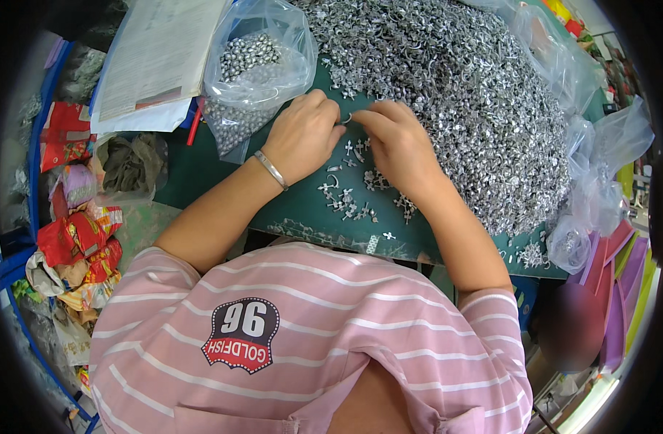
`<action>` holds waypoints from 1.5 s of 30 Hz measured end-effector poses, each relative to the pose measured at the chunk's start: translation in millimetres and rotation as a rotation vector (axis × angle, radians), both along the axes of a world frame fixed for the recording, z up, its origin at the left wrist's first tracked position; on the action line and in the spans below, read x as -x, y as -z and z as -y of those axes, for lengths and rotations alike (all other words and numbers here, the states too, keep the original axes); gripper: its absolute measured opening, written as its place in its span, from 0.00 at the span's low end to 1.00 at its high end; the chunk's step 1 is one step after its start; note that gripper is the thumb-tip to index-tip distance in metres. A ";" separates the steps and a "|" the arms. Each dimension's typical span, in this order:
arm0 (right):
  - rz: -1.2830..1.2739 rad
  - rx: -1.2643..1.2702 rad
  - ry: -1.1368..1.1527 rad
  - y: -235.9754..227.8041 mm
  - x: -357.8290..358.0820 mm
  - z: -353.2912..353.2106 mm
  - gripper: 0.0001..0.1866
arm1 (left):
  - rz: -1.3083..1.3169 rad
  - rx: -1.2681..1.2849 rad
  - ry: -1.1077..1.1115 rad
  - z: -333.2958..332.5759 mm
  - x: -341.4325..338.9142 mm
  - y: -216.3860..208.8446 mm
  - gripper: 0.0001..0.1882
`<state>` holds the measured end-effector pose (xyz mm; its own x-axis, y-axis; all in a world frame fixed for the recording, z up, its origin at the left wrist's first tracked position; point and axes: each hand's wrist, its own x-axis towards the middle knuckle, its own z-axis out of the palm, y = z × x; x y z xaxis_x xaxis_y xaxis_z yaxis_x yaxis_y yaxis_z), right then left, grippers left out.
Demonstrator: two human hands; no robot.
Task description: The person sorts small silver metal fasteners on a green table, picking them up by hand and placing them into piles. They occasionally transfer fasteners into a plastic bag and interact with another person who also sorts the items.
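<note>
My left hand (306, 135) and my right hand (399, 145) meet above the green tabletop, each closed in a pinch. Between their fingertips shows a small curved silver metal piece (347, 118), which both appear to grip; its full shape is hidden. Below the hands lie loose small silver cross-shaped pieces (348, 208) and a few curved ones. A large heap of small silver metal parts (483, 108) spreads beyond and to the right of my right hand. Close behind my left hand stands an opened clear plastic bag of round silver beads (250, 58).
Papers (154, 61) and a red pen (195, 121) lie at the far left. Crumpled clear bags (592, 166) line the heap's right side. A small pile of parts (532, 254) is near the right front edge. Red and yellow packaging (82, 239) fills the left side.
</note>
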<state>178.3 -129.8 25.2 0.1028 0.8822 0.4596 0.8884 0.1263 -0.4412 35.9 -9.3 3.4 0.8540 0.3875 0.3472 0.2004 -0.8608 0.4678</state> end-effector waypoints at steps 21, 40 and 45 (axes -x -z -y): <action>-0.209 0.323 0.099 4.6 20.1 25.3 0.06 | -0.012 0.365 0.068 23.0 39.7 -8.7 0.04; -1.727 0.416 0.022 -13.8 -18.3 65.7 0.10 | 0.145 0.267 0.114 22.6 15.0 -24.2 0.07; -0.111 0.297 0.224 -0.6 8.9 83.6 0.07 | 0.010 0.141 0.194 17.7 20.6 -4.6 0.06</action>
